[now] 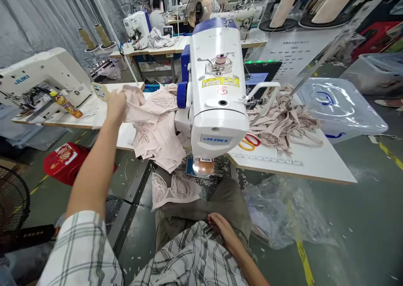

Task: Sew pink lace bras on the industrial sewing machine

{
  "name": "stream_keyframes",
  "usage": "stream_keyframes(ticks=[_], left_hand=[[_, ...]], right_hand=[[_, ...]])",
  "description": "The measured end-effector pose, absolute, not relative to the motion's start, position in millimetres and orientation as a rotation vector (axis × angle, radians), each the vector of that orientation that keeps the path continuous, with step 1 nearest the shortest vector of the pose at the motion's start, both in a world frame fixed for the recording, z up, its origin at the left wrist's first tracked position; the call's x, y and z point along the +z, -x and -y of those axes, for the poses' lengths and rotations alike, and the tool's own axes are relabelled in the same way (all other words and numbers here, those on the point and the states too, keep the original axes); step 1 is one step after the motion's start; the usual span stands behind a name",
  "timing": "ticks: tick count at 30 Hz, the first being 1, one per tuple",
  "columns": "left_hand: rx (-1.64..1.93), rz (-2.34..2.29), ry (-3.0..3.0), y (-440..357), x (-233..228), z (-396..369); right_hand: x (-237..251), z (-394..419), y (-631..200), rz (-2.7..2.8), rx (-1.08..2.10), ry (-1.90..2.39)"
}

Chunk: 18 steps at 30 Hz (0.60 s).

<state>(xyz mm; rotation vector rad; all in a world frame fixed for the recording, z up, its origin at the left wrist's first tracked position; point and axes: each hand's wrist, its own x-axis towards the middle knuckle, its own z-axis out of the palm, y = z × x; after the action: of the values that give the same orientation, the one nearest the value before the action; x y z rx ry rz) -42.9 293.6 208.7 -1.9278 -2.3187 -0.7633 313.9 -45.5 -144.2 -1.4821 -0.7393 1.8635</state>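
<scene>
My left hand (116,105) reaches out to the left and is closed on a pale pink bra (134,99) at the edge of a fabric pile. Beneath and right of it, more pale pink bras (159,135) are heaped, hanging over the table's front edge. My right hand (222,226) rests on my lap with its fingers curled together and nothing visible in them. A lace bra (173,189) lies across my knee, below the sewing machine (217,89). The machine's needle area (203,166) has no bra under it that I can make out.
Right of the machine lie red and yellow scissors (248,142), a ruler (267,159) and a heap of pink straps (280,120). A clear plastic box (341,105) stands beyond. On the left are a second sewing machine (47,80), a bottle (66,105) and a red stool (66,162).
</scene>
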Motion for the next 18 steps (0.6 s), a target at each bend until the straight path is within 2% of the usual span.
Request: stream_keyframes(ticks=[4,6,8,11,14,18], left_hand=[[-0.687,2.016,2.007,55,228,-201],[-0.614,1.755,2.131,55,222,-150],[-0.592,1.703,2.175,54,208,-113],[-0.522,1.751,2.281,51,174,-89],[-0.359,1.678,2.461,44,136,-82],[-0.268,1.545,2.836,31,112,-80]], right_hand=[[-102,17,-295,0.823,1.924,1.214],[-75,-4,-277,0.911,1.994,1.019],[-49,-29,-252,1.013,2.042,0.836],[-16,-75,-208,1.067,2.015,0.655],[1,-114,-166,0.862,2.051,0.463],[-6,-134,-141,0.526,2.068,0.585]])
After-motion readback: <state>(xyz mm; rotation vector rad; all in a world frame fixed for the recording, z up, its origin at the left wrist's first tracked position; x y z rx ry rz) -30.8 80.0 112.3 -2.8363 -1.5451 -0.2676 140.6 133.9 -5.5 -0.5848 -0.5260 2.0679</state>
